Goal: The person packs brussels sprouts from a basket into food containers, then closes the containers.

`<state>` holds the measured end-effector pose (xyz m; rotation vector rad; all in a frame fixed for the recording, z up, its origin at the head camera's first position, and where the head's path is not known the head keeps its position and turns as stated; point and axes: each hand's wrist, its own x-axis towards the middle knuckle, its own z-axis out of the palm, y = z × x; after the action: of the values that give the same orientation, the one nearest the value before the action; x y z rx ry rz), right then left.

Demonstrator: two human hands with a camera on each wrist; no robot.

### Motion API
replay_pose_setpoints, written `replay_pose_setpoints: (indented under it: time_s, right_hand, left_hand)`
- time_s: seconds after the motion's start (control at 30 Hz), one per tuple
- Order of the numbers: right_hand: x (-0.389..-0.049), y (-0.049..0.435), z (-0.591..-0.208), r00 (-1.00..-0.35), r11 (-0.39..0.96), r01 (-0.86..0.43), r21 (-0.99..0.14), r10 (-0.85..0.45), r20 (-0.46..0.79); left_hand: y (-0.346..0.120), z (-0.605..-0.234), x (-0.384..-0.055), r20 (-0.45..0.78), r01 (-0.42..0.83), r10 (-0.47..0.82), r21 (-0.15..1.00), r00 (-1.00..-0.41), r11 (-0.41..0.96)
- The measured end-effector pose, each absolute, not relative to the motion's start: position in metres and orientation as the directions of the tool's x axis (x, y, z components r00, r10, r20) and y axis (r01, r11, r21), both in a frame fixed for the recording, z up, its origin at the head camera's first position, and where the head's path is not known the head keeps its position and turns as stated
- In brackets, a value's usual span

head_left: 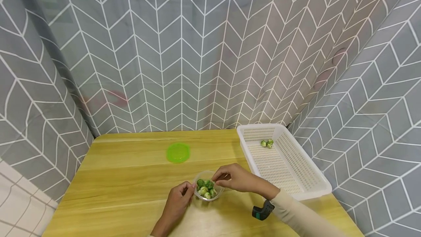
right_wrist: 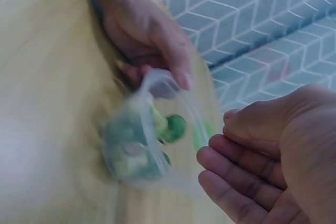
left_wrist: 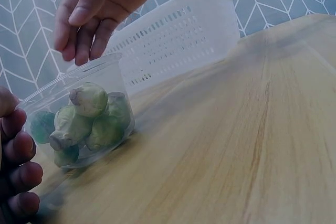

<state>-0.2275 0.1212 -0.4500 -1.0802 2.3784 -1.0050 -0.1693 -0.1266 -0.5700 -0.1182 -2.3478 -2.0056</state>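
A clear round plastic tub (head_left: 206,174) stands on the table and holds several Brussels sprouts (head_left: 204,188). At its left side my left hand (head_left: 177,199) pinches the rim, thumb on top in the right wrist view. My right hand (head_left: 236,178) hovers at the tub's right rim, palm down, with fingers loosely bent. Nothing shows between those fingers in the right wrist view, where the right hand (right_wrist: 262,156) is near the tub's opening. Through the tub's wall, the left wrist view shows the sprouts (left_wrist: 89,99) piled together.
A green lid (head_left: 178,153) lies flat on the wooden table (head_left: 125,178) behind the tub. To the right stands a white slotted basket (head_left: 300,156) with 3 sprouts (head_left: 267,143) at its far end. Patterned curtains (head_left: 181,54) enclose the table's back and sides.
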Motion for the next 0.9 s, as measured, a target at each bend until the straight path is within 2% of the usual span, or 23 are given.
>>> replay_pose_setpoints:
  time_s: [0.23,0.9]
  right_hand:
    - [-0.241,0.147,-0.442,-0.762,0.496,-0.455,-0.739,-0.647,0.034]
    - [-0.276,0.217,-0.433,-0.909,0.631,-0.403,-0.662,-0.36,0.21]
  left_hand:
    - [-0.126,-0.567,-0.169,0.082,0.084,0.02,0.978,-0.996,0.189]
    - [-0.125,-0.567,-0.169,0.063,0.065,0.014,0.986,-0.998,0.151]
